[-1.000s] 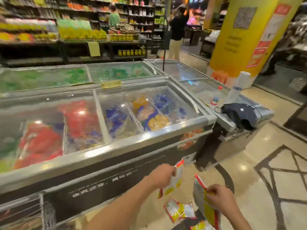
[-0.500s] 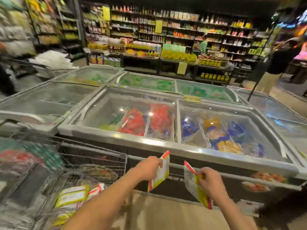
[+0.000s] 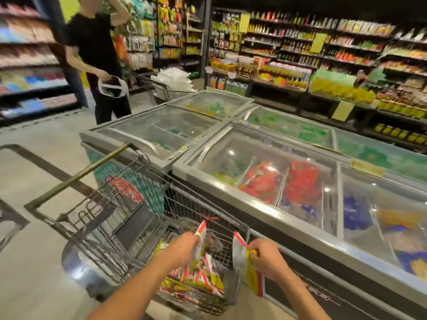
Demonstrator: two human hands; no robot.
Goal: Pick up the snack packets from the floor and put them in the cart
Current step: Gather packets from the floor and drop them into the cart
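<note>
**Item 1, left hand (image 3: 184, 248).** Fingers curled, pinching one snack packet (image 3: 201, 236) by its side. The forearm reaches in from the lower edge and the knuckles are turned up. The packet stands on edge, red trim uppermost, above the open basket.

**Item 2, right hand (image 3: 265, 259).** Thumb and fingers pinch the upper edge of a second packet (image 3: 245, 269), which hangs silver and yellow below the grip. It sits at the basket's right wall, in front of the freezer's dark face. We cannot tell whether it is inside the rim or just outside.

**Item 3, change.** A second ago we held these same two packets low over the floor, with others lying loose beside the freezer. Half a second ago the cart came into view on our left. Both hands are now at the cart. We judge the carry done and the drop due next. The loose ones seen earlier suggest at least one more trip.

**Item 4, cart (image 3: 129, 204).** Wire basket, with its handle bar up and to the left. A heap of packets (image 3: 196, 282) already lies in the bottom, under our left hand.

**Item 5, freezer (image 3: 231, 188).** Glass-topped chest just beside the cart, holding red, blue and yellow bags.

**Item 6, beyond.** A person in black (image 3: 97, 42) stands near a farther trolley (image 3: 161, 88), with stocked shelves (image 3: 323, 54) behind.
</note>
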